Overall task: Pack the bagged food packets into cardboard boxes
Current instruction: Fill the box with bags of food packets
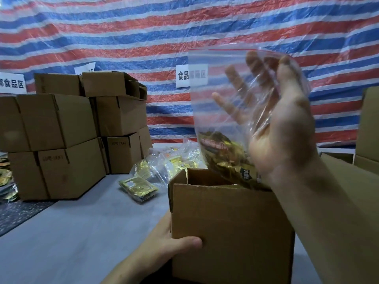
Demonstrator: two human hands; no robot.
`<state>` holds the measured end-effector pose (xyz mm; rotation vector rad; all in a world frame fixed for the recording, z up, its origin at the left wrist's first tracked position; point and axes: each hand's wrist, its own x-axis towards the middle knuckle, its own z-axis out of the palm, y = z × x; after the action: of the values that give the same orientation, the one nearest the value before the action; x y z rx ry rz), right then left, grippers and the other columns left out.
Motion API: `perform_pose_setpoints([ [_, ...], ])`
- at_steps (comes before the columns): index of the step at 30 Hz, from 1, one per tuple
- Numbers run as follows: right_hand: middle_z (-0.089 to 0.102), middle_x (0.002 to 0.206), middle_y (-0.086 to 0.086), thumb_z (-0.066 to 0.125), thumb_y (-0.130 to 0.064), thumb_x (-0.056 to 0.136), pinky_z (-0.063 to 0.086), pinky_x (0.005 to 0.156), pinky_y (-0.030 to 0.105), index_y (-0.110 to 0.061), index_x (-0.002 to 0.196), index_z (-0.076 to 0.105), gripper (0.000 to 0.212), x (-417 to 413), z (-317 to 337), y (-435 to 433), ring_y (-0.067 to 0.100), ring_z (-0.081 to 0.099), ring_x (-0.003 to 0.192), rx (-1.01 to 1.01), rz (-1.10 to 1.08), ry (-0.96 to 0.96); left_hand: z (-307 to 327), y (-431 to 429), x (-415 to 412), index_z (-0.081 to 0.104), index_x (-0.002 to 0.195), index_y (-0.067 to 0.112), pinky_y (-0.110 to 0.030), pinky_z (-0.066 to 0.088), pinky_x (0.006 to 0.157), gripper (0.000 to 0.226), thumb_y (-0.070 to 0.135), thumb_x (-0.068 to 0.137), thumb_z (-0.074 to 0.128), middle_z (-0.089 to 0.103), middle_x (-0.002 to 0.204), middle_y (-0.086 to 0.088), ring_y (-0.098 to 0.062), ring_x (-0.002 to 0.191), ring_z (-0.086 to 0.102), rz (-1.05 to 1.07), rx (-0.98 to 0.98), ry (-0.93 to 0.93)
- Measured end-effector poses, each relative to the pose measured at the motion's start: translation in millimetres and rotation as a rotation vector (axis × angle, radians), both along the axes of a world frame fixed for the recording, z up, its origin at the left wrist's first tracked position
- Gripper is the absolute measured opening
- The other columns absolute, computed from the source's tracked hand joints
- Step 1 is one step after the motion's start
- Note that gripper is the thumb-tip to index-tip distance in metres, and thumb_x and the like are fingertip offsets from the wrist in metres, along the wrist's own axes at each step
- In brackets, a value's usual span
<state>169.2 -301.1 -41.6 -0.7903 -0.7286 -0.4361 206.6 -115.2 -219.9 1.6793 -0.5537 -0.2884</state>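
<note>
White sign (182, 75) at 12 o'clock: "食品", remainder blurred. Cropped sign (12, 85) at 9 o'clock: "食品区". Stacked box (71, 167) at 8 o'clock: "(KK)".

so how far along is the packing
Done: a stack of closed boxes stands at the left, though their contents don't show. In hand: the right hand holds a zip bag of gold packets, its bottom dipping into the open box that the left hand grips. Left: several more bagged packets lie on the table behind the box.
</note>
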Motion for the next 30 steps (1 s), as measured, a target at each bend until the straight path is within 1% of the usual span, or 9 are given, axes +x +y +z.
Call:
perform_pose_setpoints([
  [4, 0.071, 0.112, 0.005, 0.029, -0.025, 0.11, 0.058, 0.086, 0.058, -0.016, 0.097, 0.055, 0.03, -7.6, 0.9, 10.9, 0.027, 0.071, 0.109, -0.051, 0.038, -0.04, -2.8, 0.0, 2.9, 0.042, 0.135, 0.034, -0.022, 0.057, 0.087, 0.107, 0.068, 0.047, 0.092, 0.07, 0.12, 0.019, -0.008, 0.116, 0.067, 0.042, -0.027, -0.022],
  [9, 0.074, 0.102, 0.006, 0.031, -0.025, 0.11, 0.06, 0.077, 0.056, -0.013, 0.098, 0.056, 0.03, -11.1, 6.1, 11.4, 0.032, 0.072, 0.105, -0.071, 0.177, -0.031, -7.5, 4.7, 4.0, 0.049, 0.136, 0.022, -0.023, 0.055, 0.09, 0.086, 0.041, 0.062, 0.088, 0.071, 0.125, 0.01, -0.012, 0.116, 0.068, 0.093, -0.025, -0.07],
  [14, 0.076, 0.099, 0.008, 0.04, -0.026, 0.108, 0.059, 0.084, 0.057, -0.012, 0.097, 0.058, 0.026, 4.6, 4.5, -1.7, 0.032, 0.075, 0.096, -0.193, -0.011, 0.2, -10.0, 3.9, 3.9, 0.046, 0.139, 0.021, -0.025, 0.055, 0.092, 0.081, 0.032, 0.07, 0.086, 0.07, 0.129, 0.005, -0.016, 0.12, 0.066, 0.095, -0.042, -0.092],
  [18, 0.077, 0.105, 0.006, 0.042, -0.029, 0.107, 0.057, 0.09, 0.057, -0.011, 0.102, 0.061, 0.027, 16.5, 2.3, -13.2, 0.026, 0.076, 0.093, -0.53, -0.119, 0.346, -16.0, 2.7, 6.2, 0.046, 0.14, 0.021, -0.032, 0.056, 0.092, 0.086, 0.034, 0.065, 0.088, 0.071, 0.128, 0.0, -0.021, 0.119, 0.067, 0.127, -0.077, -0.084],
  [20, 0.078, 0.102, 0.004, 0.047, -0.031, 0.104, 0.058, 0.089, 0.054, -0.009, 0.105, 0.068, 0.03, 15.6, 4.3, -22.9, 0.023, 0.076, 0.092, -0.769, -0.192, 0.265, -15.1, 1.5, 5.9, 0.047, 0.139, 0.022, -0.028, 0.055, 0.092, 0.084, 0.036, 0.067, 0.086, 0.071, 0.126, 0.004, -0.016, 0.118, 0.067, 0.139, -0.051, -0.126],
  [23, 0.078, 0.096, -0.004, 0.06, -0.041, 0.088, 0.062, 0.082, 0.049, -0.021, 0.101, 0.077, 0.029, 7.6, 9.8, -39.0, 0.018, 0.076, 0.086, -1.124, -0.41, 0.093, -13.1, 2.0, 5.1, 0.045, 0.144, 0.018, -0.026, 0.053, 0.093, 0.087, 0.036, 0.069, 0.086, 0.069, 0.128, 0.006, -0.013, 0.12, 0.065, 0.161, -0.018, -0.189],
  [25, 0.078, 0.09, -0.003, 0.063, -0.046, 0.076, 0.063, 0.076, 0.049, -0.024, 0.098, 0.078, 0.034, 7.2, 10.4, -49.1, 0.019, 0.076, 0.08, -1.3, -0.486, 0.118, -14.3, 3.1, 6.2, 0.044, 0.146, 0.016, -0.026, 0.053, 0.094, 0.091, 0.035, 0.069, 0.088, 0.068, 0.13, 0.004, -0.014, 0.122, 0.064, 0.175, -0.024, -0.204],
  [27, 0.078, 0.09, 0.004, 0.062, -0.043, 0.075, 0.064, 0.073, 0.049, -0.019, 0.097, 0.077, 0.036, 10.4, 9.9, -58.1, 0.026, 0.076, 0.079, -1.313, -0.405, 0.204, -15.5, 3.8, 7.0, 0.043, 0.147, 0.016, -0.025, 0.053, 0.093, 0.092, 0.034, 0.069, 0.088, 0.068, 0.13, 0.004, -0.013, 0.121, 0.064, 0.185, -0.026, -0.201],
  [30, 0.077, 0.096, 0.014, 0.06, -0.033, 0.084, 0.064, 0.065, 0.041, -0.011, 0.094, 0.077, 0.029, 17.2, 10.3, -65.2, 0.037, 0.076, 0.083, -1.094, -0.179, 0.265, -17.7, 4.5, 10.1, 0.043, 0.147, 0.017, -0.025, 0.053, 0.093, 0.094, 0.035, 0.067, 0.089, 0.068, 0.131, 0.006, -0.012, 0.122, 0.063, 0.2, -0.014, -0.217],
])
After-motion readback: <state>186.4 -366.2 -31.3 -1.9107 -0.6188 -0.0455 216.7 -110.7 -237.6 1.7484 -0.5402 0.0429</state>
